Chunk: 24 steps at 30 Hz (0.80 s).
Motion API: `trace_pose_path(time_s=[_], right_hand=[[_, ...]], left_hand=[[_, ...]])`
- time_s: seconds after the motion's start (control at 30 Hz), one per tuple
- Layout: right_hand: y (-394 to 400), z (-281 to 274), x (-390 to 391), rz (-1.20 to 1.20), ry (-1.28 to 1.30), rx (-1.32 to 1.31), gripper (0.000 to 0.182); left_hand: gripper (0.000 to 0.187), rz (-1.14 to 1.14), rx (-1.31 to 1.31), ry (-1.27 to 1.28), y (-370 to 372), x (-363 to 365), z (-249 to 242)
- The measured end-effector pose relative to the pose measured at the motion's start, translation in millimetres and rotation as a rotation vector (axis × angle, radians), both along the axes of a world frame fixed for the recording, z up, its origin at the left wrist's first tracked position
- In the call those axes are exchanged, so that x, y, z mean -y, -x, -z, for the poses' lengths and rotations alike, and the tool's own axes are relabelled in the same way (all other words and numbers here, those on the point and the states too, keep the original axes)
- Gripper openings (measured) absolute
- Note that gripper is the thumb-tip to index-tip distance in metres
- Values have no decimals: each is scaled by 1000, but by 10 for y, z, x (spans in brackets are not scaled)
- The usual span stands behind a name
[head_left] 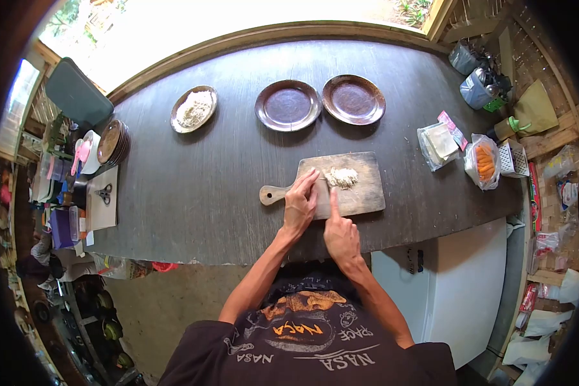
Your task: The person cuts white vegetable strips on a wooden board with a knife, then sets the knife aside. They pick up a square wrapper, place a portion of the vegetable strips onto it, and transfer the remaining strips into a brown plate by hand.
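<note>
A wooden cutting board (360, 201) with a handle at its left lies near the table's front edge. On it sits a small heap of pale, finely cut food (342, 178). My left hand (299, 204) rests on the board's left part, fingers together and fingertips beside the heap; what they press on is hidden. My right hand (342, 237) is closed at the board's front edge, its index finger stretched forward along a knife (323, 190). The blade looks greyish and is hard to make out; its handle is hidden in my palm.
Beyond the board stand two brown plates (287, 105) (354, 100). A third plate (174, 122) holds pale shreds. At right lie a packet of white sheets (440, 143) and a bag of carrots (484, 162). Stacked bowls (114, 143) and scissors (105, 193) are at left.
</note>
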State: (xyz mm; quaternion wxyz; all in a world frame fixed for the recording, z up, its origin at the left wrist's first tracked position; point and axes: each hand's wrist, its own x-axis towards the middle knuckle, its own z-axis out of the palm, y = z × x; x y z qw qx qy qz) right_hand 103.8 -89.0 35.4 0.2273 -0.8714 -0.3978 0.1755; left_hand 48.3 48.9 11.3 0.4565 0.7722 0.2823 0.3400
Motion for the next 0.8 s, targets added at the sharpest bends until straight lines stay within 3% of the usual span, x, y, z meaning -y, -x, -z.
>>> trace_pose_path(time_s=[0.07,0.23,0.3,0.43,0.8], right_hand=[[-66,-43,98,97,2,-13,74],[3,-34,124,3,-77,-54,72],[54,-36,78,-58,-41,-60,73],[-27,42,176,60,-21,-25,76],[-46,-35,347,-33,11,45,76]], left_hand=[[35,-15,17,38,-12,13,-19],[34,-30,52,113,-47,37,-17],[34,-56,57,-36,-63,33,11],[33,-16,40,52,-69,81,-16],[31,7,10,87,-77,153,-59]])
